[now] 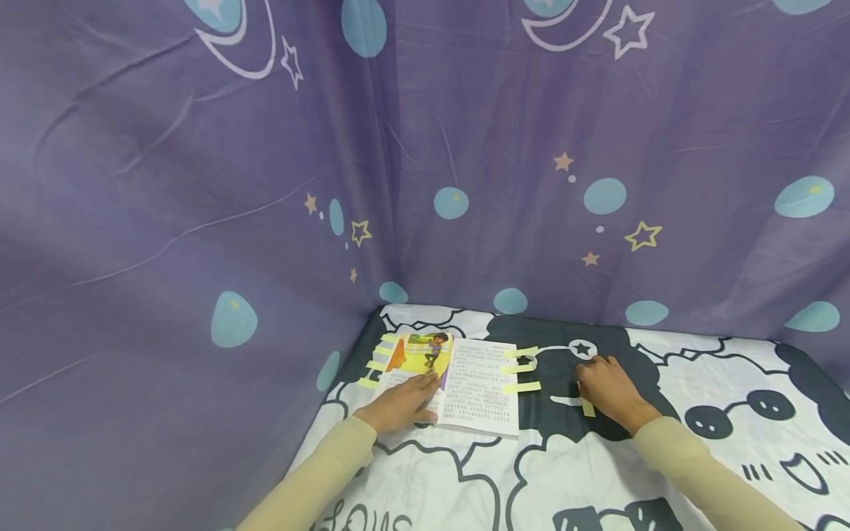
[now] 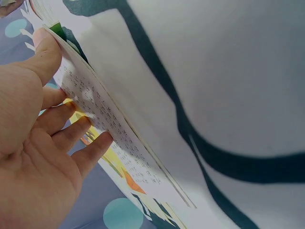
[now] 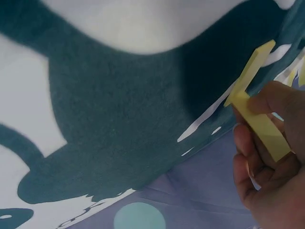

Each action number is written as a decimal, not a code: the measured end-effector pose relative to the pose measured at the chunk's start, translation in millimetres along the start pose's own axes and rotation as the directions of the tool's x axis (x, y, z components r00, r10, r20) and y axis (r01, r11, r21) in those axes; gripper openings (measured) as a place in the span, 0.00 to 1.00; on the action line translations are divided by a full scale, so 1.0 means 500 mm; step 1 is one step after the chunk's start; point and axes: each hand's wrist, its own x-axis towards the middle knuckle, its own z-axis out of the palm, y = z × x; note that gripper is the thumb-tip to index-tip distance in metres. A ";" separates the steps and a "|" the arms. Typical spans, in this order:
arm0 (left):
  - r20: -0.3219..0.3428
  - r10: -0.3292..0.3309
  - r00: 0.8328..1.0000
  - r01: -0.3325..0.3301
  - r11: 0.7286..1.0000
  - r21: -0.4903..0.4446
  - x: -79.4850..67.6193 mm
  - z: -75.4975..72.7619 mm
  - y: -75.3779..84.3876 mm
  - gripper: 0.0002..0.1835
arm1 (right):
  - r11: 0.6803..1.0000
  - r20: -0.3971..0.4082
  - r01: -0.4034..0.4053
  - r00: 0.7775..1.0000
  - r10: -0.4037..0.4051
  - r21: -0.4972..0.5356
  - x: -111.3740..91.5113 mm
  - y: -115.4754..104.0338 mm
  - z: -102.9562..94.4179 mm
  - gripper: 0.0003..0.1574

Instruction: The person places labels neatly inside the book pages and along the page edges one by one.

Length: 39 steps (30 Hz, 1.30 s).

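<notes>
An open book [image 1: 481,383] lies on the printed cloth, a colour picture on its left page and lines of text on its right. My left hand [image 1: 401,404] rests on the left page, fingers extended over the paper and thumb at the near edge, as the left wrist view shows. Pale yellow sticky tabs [image 1: 521,388] stick out from both sides of the book. To the right of it, my right hand [image 1: 611,391] pinches a yellow sticky strip [image 3: 269,131] between thumb and fingers. A second yellow piece [image 3: 255,67] meets the strip's end at an angle, close over the cloth's dark patch.
The black and white cloth [image 1: 432,487] with cartoon sheep covers the surface. A purple curtain [image 1: 498,243] with stars, moons and blue ovals hangs along the back and the left side, close behind the book.
</notes>
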 end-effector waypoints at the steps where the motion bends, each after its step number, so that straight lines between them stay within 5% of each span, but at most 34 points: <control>1: 0.000 -0.001 1.000 0.001 1.000 0.001 0.000 -0.001 0.000 0.44 | 1.000 0.000 -0.007 1.000 0.007 0.015 0.001 0.002 -0.001 0.14; 39: -0.004 0.006 1.000 -0.006 1.000 0.019 -0.002 0.001 0.001 0.44 | 0.988 -0.004 -0.078 0.997 0.079 0.136 -0.012 0.019 -0.007 0.15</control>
